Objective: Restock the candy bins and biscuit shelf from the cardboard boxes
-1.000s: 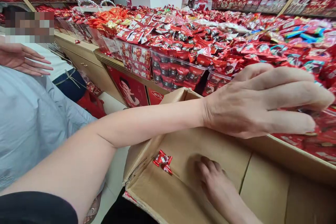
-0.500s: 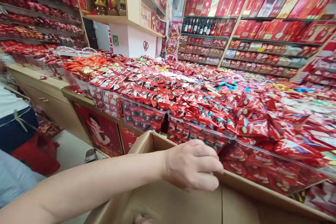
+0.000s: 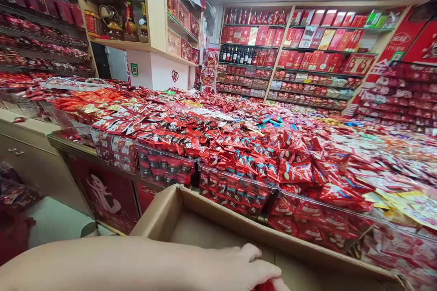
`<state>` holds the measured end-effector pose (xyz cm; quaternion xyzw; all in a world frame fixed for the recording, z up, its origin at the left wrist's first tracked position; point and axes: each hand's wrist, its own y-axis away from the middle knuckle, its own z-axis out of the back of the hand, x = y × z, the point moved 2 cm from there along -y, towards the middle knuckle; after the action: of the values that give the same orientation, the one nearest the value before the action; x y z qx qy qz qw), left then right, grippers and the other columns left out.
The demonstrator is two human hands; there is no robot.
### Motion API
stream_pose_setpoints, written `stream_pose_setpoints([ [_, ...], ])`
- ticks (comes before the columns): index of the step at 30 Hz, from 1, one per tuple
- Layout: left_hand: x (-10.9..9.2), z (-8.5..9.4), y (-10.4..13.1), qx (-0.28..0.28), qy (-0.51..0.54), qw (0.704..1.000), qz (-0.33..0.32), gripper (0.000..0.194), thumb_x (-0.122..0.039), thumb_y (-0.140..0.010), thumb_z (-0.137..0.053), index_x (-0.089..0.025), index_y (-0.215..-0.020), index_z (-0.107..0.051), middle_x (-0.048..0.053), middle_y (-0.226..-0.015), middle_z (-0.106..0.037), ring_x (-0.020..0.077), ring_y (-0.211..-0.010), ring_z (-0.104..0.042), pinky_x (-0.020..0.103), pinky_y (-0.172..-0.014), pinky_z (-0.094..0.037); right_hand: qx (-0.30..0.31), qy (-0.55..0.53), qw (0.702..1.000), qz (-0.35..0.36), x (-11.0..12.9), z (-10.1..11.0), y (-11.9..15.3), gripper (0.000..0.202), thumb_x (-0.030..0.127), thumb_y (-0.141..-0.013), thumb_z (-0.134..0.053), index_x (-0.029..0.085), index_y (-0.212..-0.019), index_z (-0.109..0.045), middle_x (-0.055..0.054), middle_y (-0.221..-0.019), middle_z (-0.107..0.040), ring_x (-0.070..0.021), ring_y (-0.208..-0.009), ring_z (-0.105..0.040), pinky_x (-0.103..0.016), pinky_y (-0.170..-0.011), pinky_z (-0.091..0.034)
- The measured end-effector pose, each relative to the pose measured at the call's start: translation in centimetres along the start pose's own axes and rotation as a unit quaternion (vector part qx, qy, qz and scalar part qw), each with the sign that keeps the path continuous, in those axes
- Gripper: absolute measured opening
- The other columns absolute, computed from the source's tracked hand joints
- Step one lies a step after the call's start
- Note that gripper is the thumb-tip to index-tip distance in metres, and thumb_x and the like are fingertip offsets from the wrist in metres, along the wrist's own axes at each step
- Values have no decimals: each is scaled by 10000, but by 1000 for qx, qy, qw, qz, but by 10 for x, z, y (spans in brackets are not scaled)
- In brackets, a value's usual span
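Note:
My left hand [image 3: 247,270] reaches in from the left, low over an open cardboard box [image 3: 218,211]. Its fingers are bent around a small red wrapped item [image 3: 266,285] that shows at the bottom edge of the view. Much of the inside of the box is bare cardboard; its near part is cut off or behind my forearm. Beyond the box rim stand clear plastic bins of red wrapped sweets [image 3: 169,168]. My right hand is not visible.
Further bins heaped with coloured packets [image 3: 297,170] spread behind the box. A wooden counter [image 3: 25,134] stands at the left. Shelves with bottles and red gift boxes [image 3: 252,36] line the back wall.
The view has tilted up and shifted. My left hand has gone from above the box's far rim down into the near part, and red now shows between its fingers. Blurred fingers at the bottom are gone.

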<state>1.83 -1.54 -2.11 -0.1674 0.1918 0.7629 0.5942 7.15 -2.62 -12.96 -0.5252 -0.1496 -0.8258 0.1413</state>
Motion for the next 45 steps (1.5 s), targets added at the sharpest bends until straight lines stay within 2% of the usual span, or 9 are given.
stream_pose_setpoints([
  [2, 2, -8, -3, -23, 67, 997, -6, 443, -299, -825, -439, -187, -1253, -417, 100, -1115, -556, 215, -978, -561, 276, -802, -452, -19, -97, 995, -12, -6, 20, 31, 259, 309, -608, -681, 211, -844, -638, -11, -640, -592, -228, -720, -597, -326, -636, -482],
  [6, 3, -13, -8, -83, 148, 985, 11, 307, -249, -816, -460, -168, -1091, -571, 63, -1003, -628, 173, -919, -574, 228, -812, -426, -85, -377, 922, -28, -1, 42, 76, 432, 367, -553, -738, 182, -912, -586, 14, -674, -590, -108, -581, -546, -227, -542, -437],
  [9, 4, -10, -8, -118, 181, 975, 59, 239, -237, -820, -446, -157, -951, -629, 38, -902, -645, 136, -813, -586, 198, -748, -430, -153, -462, 872, -61, 9, 44, 86, 461, 351, -574, -741, 153, -948, -559, 33, -615, -562, -45, -481, -463, -163, -438, -348],
  [13, 6, -9, -7, -161, 158, 970, 96, 205, -232, -798, -471, -143, -836, -652, 40, -877, -633, 131, -783, -568, 202, -715, -427, -177, -492, 845, -109, 9, 38, 87, 528, 379, -582, -737, 154, -993, -492, 45, -540, -553, -47, -462, -467, -150, -420, -317],
  [24, 8, -9, -6, -155, 215, 950, 163, 267, -210, -766, -466, -158, -1000, -584, 30, -837, -588, 95, -652, -535, 190, -599, -427, -147, -462, 866, -125, 9, 43, 91, 423, 437, -625, -682, 146, -852, -476, 2, -600, -609, -77, -479, -533, -148, -376, -321],
  [31, 8, -4, -5, -71, 319, 924, 196, 197, -264, -701, -576, -153, -851, -637, -5, -708, -607, 84, -591, -515, 162, -517, -388, -220, -350, 908, -70, 4, 43, 96, 304, 391, -641, -686, 165, -747, -513, 33, -570, -550, -56, -502, -475, -156, -429, -281],
  [38, -2, 5, -5, -135, 346, 916, 148, 88, -201, -729, -553, -124, -702, -587, -8, -656, -580, 84, -611, -517, 166, -559, -399, -282, -375, 883, -23, 16, 51, 101, 217, 385, -686, -639, 171, -672, -611, 1, -577, -594, -80, -513, -497, -185, -463, -343],
  [42, 0, 1, -3, -152, 379, 897, 167, 213, -293, -728, -579, -142, -876, -547, -12, -764, -549, 57, -563, -439, 166, -501, -359, -388, -234, 891, 13, 18, 57, 104, 160, 330, -654, -667, 205, -749, -633, -11, -638, -613, -117, -592, -532, -207, -526, -418],
  [45, 2, -6, -2, -102, 437, 875, 183, 437, -333, -693, -625, -158, -1062, -469, -4, -833, -532, 49, -562, -432, 177, -503, -356, -427, -149, 888, 85, 19, 56, 104, 130, 256, -641, -676, 235, -753, -614, -37, -793, -640, -153, -718, -583, -223, -623, -468],
])
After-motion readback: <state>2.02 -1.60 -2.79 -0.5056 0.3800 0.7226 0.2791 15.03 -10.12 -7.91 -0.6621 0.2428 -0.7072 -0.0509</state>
